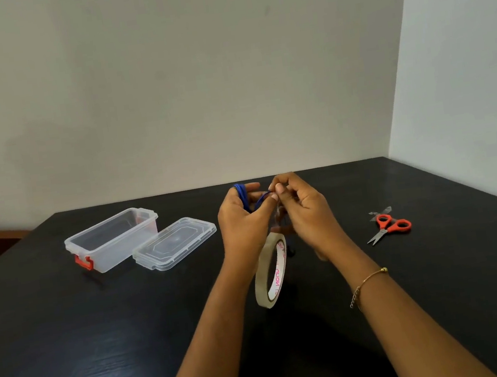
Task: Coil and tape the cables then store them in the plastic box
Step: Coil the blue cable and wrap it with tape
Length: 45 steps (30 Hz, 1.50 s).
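Observation:
My left hand (242, 221) holds a blue cable (244, 198) coiled around its fingers, above the middle of the black table (70, 341). My right hand (303, 209) pinches the cable's loose end right next to the left thumb. A roll of clear tape (270, 271) hangs below both hands, tilted on edge; a strip seems to run up from it toward my fingers, blurred. The clear plastic box (110, 239) with a red latch stands open at the left, its clear lid (175, 241) lying flat beside it.
Orange-handled scissors (390, 227) lie on the table to the right, with a small piece of tape (380, 213) just behind them. A pale wall runs behind the table and along its right side.

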{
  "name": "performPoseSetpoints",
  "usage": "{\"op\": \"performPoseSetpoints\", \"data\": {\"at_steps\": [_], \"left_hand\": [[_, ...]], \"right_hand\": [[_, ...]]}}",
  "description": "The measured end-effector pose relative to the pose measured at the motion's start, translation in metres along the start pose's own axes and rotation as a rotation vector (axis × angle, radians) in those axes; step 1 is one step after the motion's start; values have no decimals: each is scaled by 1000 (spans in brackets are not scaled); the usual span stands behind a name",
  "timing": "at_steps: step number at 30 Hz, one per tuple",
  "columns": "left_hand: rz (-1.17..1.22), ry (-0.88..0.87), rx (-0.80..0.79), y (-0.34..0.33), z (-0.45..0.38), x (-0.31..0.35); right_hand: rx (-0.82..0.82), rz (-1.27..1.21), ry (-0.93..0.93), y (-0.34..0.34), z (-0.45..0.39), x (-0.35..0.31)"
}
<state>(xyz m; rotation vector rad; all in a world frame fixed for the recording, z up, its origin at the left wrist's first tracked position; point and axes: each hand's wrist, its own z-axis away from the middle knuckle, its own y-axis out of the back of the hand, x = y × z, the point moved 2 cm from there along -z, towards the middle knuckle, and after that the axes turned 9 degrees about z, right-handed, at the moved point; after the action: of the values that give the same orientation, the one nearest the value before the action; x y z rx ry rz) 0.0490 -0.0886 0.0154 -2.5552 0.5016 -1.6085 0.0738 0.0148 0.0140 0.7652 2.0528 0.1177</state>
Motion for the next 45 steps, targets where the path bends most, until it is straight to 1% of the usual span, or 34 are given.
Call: {"op": "performPoseSetpoints", "data": {"at_steps": [5,8,11,14,17,21,23,26,30,32,33,34,35,37,38,39,41,43,45], "left_hand": [[83,-36,83,2,1,2],[86,-47,162,6,-1,2],[88,-39,227,9,-4,-2],[73,-56,260,10,-5,-4],[54,-118,259,10,-4,-2],[31,-187,251,8,-3,1],[18,-219,261,9,-2,4],[9,-268,283,12,-4,8],[31,-215,237,12,-7,7],[34,-207,199,11,-6,6],[36,-203,177,9,-5,7],[38,-196,156,8,-4,6],[38,-189,135,6,-4,6],[21,-184,98,2,-3,5],[10,-184,86,0,-3,4],[4,-186,81,-1,-3,4],[5,-189,83,-3,-4,3],[8,-187,92,-2,-5,3],[14,-180,97,-1,-6,3]], "right_hand": [[-120,-159,-77,-6,2,3],[-260,-9,-42,-8,5,7],[-331,108,-12,-11,6,10],[-324,180,5,-15,6,10],[-250,222,28,-18,6,10],[-168,219,85,-21,8,9],[-188,223,82,-23,10,11],[-265,212,42,-27,12,15],[-287,197,-8,-30,12,15],[-328,151,-64,-26,10,14],[-315,144,-90,-21,8,17],[-262,174,-108,-14,4,21],[-172,262,-121,-4,1,28],[4,576,-183,20,-3,48],[49,754,-246,34,-3,62],[62,898,-322,47,-1,75],[36,1042,-482,68,5,99],[-25,1067,-608,79,10,114],[-94,1078,-688,81,11,119]]}}
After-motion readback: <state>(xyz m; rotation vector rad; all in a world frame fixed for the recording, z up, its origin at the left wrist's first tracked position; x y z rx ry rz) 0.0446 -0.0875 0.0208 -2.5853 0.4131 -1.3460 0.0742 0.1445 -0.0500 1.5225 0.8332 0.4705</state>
